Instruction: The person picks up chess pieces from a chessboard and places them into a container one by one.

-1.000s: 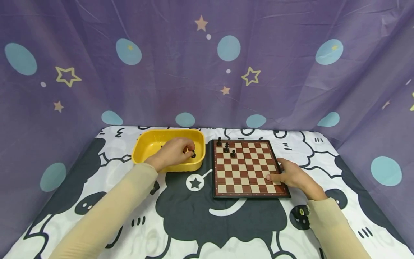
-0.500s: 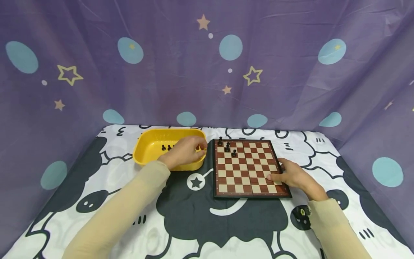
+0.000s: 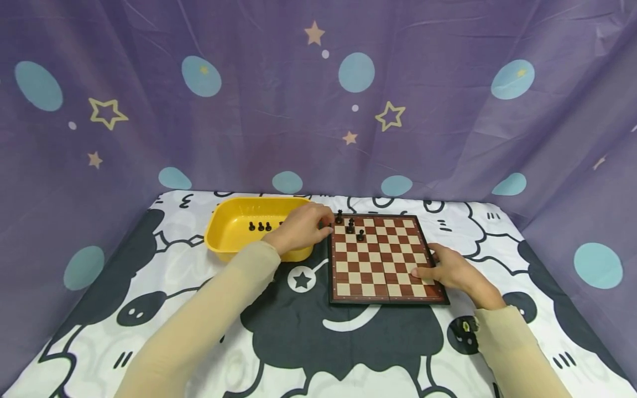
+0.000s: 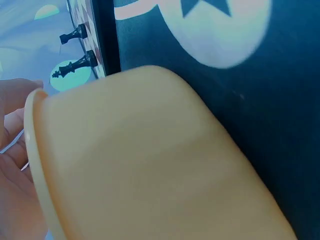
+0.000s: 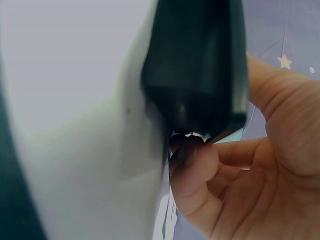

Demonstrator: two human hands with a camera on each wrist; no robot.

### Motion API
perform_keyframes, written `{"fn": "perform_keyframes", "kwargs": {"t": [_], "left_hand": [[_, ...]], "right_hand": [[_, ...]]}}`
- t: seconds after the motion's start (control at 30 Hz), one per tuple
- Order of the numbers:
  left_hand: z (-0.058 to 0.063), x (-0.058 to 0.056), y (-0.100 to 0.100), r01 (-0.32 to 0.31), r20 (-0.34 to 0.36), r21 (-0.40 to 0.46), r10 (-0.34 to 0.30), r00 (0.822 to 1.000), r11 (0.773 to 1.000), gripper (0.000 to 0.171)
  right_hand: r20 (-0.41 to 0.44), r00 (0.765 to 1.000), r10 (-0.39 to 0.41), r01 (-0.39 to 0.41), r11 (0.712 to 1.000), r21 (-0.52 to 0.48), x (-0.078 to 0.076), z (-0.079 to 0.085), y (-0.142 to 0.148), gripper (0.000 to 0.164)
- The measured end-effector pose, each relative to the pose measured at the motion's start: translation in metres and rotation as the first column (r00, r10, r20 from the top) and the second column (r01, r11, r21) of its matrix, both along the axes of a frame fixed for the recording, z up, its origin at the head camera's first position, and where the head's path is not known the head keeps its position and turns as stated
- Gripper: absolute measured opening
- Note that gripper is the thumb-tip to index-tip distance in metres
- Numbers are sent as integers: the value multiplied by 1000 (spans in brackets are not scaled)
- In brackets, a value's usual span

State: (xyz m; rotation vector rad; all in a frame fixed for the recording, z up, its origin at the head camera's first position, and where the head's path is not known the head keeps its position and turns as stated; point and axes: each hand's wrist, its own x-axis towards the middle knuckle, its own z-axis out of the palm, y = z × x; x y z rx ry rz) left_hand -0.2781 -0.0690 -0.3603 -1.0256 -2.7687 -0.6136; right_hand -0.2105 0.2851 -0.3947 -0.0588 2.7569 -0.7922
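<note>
My left hand (image 3: 303,224) is over the gap between the yellow tub (image 3: 219,243) and the chessboard (image 3: 368,271), fingertips at the board's far left corner. Its thumb and fingers pinch together on a small black chess piece, which the fingers hide now. On the board's left side stand a black king (image 4: 75,65) and other black pieces, among them a small one (image 3: 360,236). My right hand (image 3: 450,271) grips the board's right edge, thumb on top; the right wrist view shows curled fingers (image 5: 200,172) at the board's dark underside.
Several black pieces (image 3: 260,226) are in the tub, partly hidden behind the left forearm. A patterned black-and-white cloth (image 3: 343,342) covers the table. A purple curtain (image 3: 278,143) hangs behind and at both sides.
The left hand has come up out of the tub, where a black piece showed at its fingertips, and moved right to the board's edge. The right hand stays in place.
</note>
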Motion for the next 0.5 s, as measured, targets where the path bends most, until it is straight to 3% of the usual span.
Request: {"fn": "perform_keyframes", "kwargs": {"t": [0.3, 0.5], "left_hand": [[-3, -9, 18, -4, 62, 12, 3, 998, 1000, 21], [-6, -16, 30, -4, 47, 11, 4, 999, 1000, 23]], "right_hand": [[6, 1000, -7, 7, 1000, 1, -1, 0, 0, 96], [8, 1000, -10, 10, 1000, 3, -1, 0, -1, 97]]}}
